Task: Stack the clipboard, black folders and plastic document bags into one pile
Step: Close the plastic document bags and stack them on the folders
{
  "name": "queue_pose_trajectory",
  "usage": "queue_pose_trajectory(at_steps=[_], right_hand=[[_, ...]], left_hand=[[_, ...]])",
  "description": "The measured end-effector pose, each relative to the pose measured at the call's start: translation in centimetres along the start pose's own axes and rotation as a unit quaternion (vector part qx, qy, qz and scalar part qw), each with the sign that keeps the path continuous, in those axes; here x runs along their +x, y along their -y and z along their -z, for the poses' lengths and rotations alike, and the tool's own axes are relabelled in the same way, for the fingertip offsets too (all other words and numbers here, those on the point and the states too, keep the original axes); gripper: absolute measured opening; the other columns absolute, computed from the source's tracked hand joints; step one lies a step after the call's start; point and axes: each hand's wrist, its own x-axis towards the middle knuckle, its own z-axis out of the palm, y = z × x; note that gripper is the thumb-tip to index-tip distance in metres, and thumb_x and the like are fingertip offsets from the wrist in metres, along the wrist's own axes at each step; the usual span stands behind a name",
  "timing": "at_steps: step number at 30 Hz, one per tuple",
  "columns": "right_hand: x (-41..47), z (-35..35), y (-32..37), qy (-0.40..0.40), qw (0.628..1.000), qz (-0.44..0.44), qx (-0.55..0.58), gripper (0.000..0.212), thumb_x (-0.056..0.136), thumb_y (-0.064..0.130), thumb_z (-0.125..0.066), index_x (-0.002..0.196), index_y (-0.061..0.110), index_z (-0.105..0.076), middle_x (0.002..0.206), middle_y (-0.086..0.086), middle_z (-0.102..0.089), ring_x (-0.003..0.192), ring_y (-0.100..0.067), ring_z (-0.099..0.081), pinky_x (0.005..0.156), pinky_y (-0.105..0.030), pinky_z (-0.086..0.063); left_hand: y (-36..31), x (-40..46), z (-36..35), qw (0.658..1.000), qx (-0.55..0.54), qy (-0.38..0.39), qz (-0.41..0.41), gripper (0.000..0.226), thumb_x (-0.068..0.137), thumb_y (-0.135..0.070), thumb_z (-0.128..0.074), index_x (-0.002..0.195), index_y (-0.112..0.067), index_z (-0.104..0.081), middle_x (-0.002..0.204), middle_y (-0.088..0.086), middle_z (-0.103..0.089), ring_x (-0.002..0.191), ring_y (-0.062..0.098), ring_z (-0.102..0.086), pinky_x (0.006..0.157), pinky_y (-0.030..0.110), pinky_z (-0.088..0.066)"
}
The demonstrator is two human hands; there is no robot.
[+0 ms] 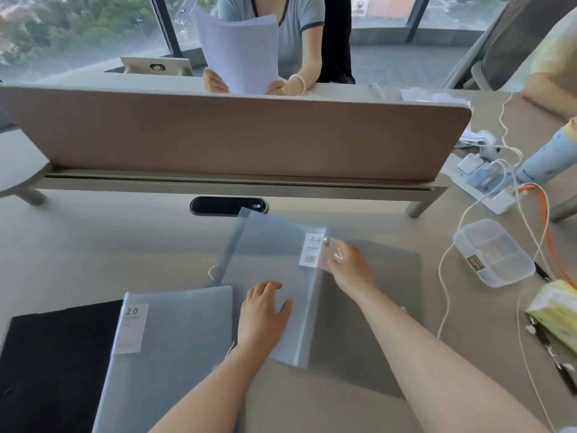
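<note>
Far left of both hands a black folder (53, 364) lies on the surface (93, 251), with a translucent document bag (175, 348) overlapping its right edge. The left hand (263, 310) presses flat, fingers spread, on a second document bag (274, 276), whose labelled right edge the right hand (349, 267) pinches.

Left hand (263, 310) lies flat, fingers spread; right hand (351, 264) reaches forward, its grip pinched shut.

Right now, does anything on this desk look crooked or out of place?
Yes. The clear A4 folder lies askew, one edge lifted by the right hand while the left hand presses on it. It is not squared with the folder marked 20 or the black folder.
</note>
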Motion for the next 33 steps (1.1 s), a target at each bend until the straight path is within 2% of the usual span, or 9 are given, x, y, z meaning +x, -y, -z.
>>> queue_pose_trajectory(at_steps=[3,5,8,11,14,22,27,30,33], right_hand=[[1.4,0.2,0.3,0.009,0.999,0.012,-0.029,0.053,0.09,0.017,-0.049,0.143,0.019,-0.041,0.149,-0.001,-0.04,0.131,-0.022,-0.048,0.097,-0.032,-0.039],[2.3,0.3,0.5,0.023,0.999,0.017,-0.038,0.06,0.091,0.018,-0.049,0.149,0.019,-0.033,0.157,0.002,-0.03,0.138,-0.02,-0.041,0.105,-0.033,-0.035],[3.6,0.5,0.7,0.039,0.998,0.014,-0.053,0.062,0.094,0.021,-0.045,0.152,0.022,-0.027,0.162,0.006,-0.019,0.141,-0.021,-0.037,0.107,-0.033,-0.033],[4.9,0.6,0.8,0.05,0.997,0.013,-0.062,0.063,0.095,0.015,-0.042,0.155,0.02,-0.023,0.164,0.004,-0.016,0.146,-0.02,-0.03,0.112,-0.034,-0.029],[5.9,0.5,0.9,0.054,0.997,0.009,-0.048,0.064,0.094,0.01,-0.04,0.155,0.018,-0.024,0.163,0.001,-0.021,0.147,-0.021,-0.028,0.115,-0.034,-0.025],[6.2,-0.2,0.7,0.032,0.999,-0.001,-0.017,0.056,0.095,0.009,-0.038,0.15,0.016,-0.034,0.154,-0.001,-0.031,0.133,-0.025,-0.045,0.106,-0.031,-0.033],[5.9,0.3,1.6,-0.008,1.0,0.012,-0.012,0.052,0.094,0.014,-0.045,0.146,0.016,-0.041,0.144,-0.003,-0.037,0.119,-0.026,-0.056,0.092,-0.028,-0.038],[5.3,0.8,2.4,-0.035,0.999,0.022,0.012,0.049,0.093,0.023,-0.052,0.142,0.02,-0.048,0.133,-0.003,-0.042,0.107,-0.023,-0.058,0.084,-0.025,-0.038],[4.2,1.4,3.7,-0.079,0.995,0.048,0.037,0.044,0.09,0.027,-0.058,0.134,0.027,-0.054,0.115,0.001,-0.046,0.089,-0.015,-0.054,0.08,-0.024,-0.038]], left_hand=[[-1.2,1.0,-1.1,0.999,0.023,0.035,-0.019,0.05,0.094,-0.041,-0.058,0.14,-0.022,-0.05,0.15,-0.004,-0.046,0.14,0.019,-0.036,0.111,0.033,-0.033],[-1.6,1.5,-1.7,0.996,0.048,0.07,-0.022,0.061,0.093,-0.047,-0.057,0.148,-0.024,-0.04,0.161,-0.003,-0.03,0.149,0.019,-0.023,0.118,0.034,-0.025],[-2.0,2.1,-2.7,0.991,0.08,0.109,-0.023,0.075,0.091,-0.054,-0.056,0.154,-0.027,-0.027,0.168,-0.002,-0.011,0.155,0.02,-0.005,0.124,0.037,-0.013],[-2.0,2.2,-3.7,0.986,0.112,0.119,-0.028,0.084,0.088,-0.061,-0.056,0.157,-0.03,-0.02,0.169,-0.001,-0.001,0.155,0.019,0.006,0.126,0.039,-0.004],[-1.5,2.1,-4.5,0.983,0.14,0.117,-0.029,0.089,0.086,-0.065,-0.055,0.158,-0.031,-0.015,0.169,-0.002,0.007,0.155,0.018,0.013,0.126,0.039,0.002],[-1.2,2.2,-5.1,0.979,0.169,0.113,-0.031,0.091,0.087,-0.067,-0.052,0.159,-0.029,-0.011,0.169,-0.003,0.012,0.154,0.019,0.016,0.125,0.038,0.008],[-1.6,2.1,-4.9,0.983,0.143,0.109,-0.026,0.095,0.086,-0.066,-0.054,0.159,-0.028,-0.006,0.169,-0.004,0.008,0.155,0.017,0.013,0.126,0.038,0.005],[-2.1,1.9,-4.6,0.988,0.11,0.112,-0.016,0.098,0.086,-0.063,-0.058,0.159,-0.026,-0.004,0.169,-0.005,0.008,0.155,0.016,0.012,0.126,0.037,0.002],[-2.8,1.5,-4.0,0.992,0.065,0.112,-0.007,0.099,0.087,-0.058,-0.061,0.159,-0.027,0.0,0.169,-0.006,0.008,0.155,0.015,0.009,0.126,0.036,-0.003]])
